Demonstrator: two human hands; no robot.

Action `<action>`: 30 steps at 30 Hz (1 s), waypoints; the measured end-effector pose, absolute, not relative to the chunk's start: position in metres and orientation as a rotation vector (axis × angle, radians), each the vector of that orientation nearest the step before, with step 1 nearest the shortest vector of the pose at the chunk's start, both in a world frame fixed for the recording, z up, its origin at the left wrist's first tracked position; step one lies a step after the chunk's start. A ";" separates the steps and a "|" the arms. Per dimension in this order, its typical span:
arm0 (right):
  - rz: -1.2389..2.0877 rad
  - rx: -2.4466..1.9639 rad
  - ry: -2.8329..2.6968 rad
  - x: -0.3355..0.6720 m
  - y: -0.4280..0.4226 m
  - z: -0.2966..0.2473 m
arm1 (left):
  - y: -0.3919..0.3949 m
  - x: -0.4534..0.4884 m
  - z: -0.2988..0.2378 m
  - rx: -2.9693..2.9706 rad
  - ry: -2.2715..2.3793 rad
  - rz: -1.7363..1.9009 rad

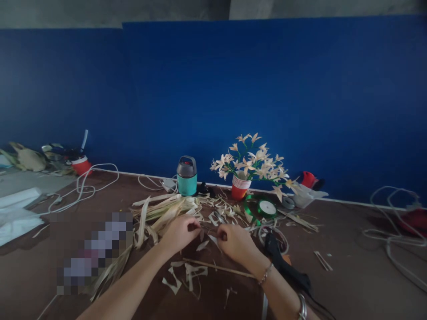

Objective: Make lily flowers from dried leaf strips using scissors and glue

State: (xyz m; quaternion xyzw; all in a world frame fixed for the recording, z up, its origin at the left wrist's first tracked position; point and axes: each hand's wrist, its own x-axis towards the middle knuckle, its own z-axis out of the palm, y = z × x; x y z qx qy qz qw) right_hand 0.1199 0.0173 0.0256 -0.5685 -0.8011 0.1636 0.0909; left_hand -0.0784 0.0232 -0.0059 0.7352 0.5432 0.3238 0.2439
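Bare forearms (133,278) are spanning the brown tabletop (350,289).
Left hand (182,233) and right hand (237,242) are holding fingers curled, whether pinching anything I cannot tell; thin, pale, pointed husk petals (203,245) are lying between them.

- I get a dim picture; I cannot tell where the light comes from.
- The blue wall (207,89) dulls toward my right edge.
- Shadows sink softly into the brown table (353,289).
- Fine edges of the pale scraps (202,246) look soft to me.
- Coarse square blocks mask a patch at left.
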 end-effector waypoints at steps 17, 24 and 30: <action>0.619 -1.705 -2.731 0.137 0.006 0.055 | -0.006 -0.093 0.044 2.263 1.503 -0.352; 0.449 -1.832 -2.625 0.138 0.015 0.046 | -0.003 -0.093 0.042 2.255 1.584 -0.444; 0.372 -1.964 -2.523 0.142 0.020 0.049 | -0.003 -0.098 0.046 2.252 1.624 -0.362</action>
